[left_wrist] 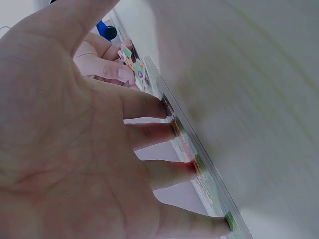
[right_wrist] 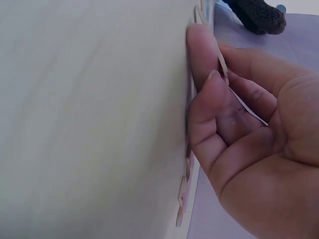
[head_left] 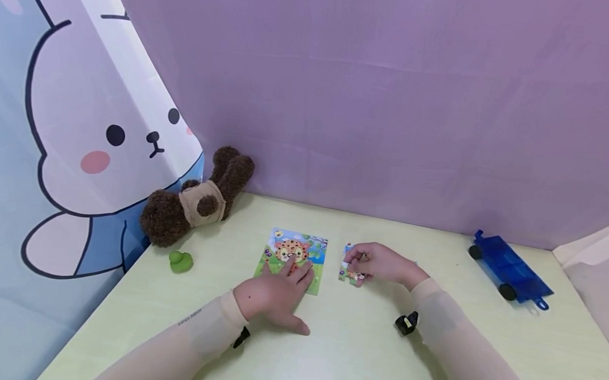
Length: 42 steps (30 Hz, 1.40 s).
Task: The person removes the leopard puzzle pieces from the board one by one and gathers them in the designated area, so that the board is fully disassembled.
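Note:
My left hand [head_left: 278, 292] lies with spread, straight fingers on a flat picture board [head_left: 317, 277] showing a spotted cartoon leopard. In the left wrist view its fingertips [left_wrist: 187, 170] touch the board's surface near the edge. Just right of the board, my right hand [head_left: 382, 265] pinches a thin puzzle piece [right_wrist: 223, 62] between thumb and fingers. The colourful printed side of that piece [left_wrist: 133, 64] shows in the left wrist view. Beneath the right hand, joined-looking puzzle pieces [head_left: 349, 274] lie on the table; the fingers hide part of them.
A green toy duck [head_left: 181, 262] sits on the pale table [head_left: 349, 354] at the left. Behind it, a brown plush toy [head_left: 170, 216] leans by the rabbit-print cloth [head_left: 86, 82]. At the far right stands a blue wheeled toy trailer [head_left: 510, 268], near the purple backdrop [head_left: 388, 103].

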{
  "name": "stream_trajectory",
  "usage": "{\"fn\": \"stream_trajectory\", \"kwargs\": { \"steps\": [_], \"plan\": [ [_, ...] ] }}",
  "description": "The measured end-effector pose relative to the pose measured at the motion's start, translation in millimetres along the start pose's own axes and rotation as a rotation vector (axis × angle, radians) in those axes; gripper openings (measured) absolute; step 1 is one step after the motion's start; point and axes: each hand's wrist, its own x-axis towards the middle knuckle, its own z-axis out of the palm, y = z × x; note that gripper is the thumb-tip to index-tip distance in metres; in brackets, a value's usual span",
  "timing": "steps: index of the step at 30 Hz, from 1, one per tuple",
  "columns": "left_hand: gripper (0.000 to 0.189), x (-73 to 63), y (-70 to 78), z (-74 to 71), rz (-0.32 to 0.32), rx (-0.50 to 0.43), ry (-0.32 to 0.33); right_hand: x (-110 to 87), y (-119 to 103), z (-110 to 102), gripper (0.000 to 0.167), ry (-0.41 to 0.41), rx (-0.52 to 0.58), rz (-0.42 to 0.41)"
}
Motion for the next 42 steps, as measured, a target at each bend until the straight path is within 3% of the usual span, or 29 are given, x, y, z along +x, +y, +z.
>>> {"fn": "stream_trajectory", "kwargs": {
  "steps": [6,15,26,35,42],
  "plan": [
    [0.123,-0.3,-0.2,0.1,0.001,0.006,0.005,0.2,-1,6,0.016,0.034,-0.004,0.029],
    [0.123,0.6,-0.5,1.0,0.001,0.007,0.008,1.7,-5,9,0.019,0.103,-0.209,-0.012],
    [0.124,0.1,-0.2,0.4,-0.002,0.006,0.005,1.8,-3,9,0.010,0.080,-0.243,-0.025],
    [0.123,0.1,-1.7,1.8,-0.001,0.004,0.012,1.7,-5,10,0.011,0.080,-0.244,-0.031],
    [0.125,0.4,-2.8,2.3,0.005,0.031,0.025,-0.4,-19,9,0.012,0.152,-0.287,-0.049]
  ]
}}
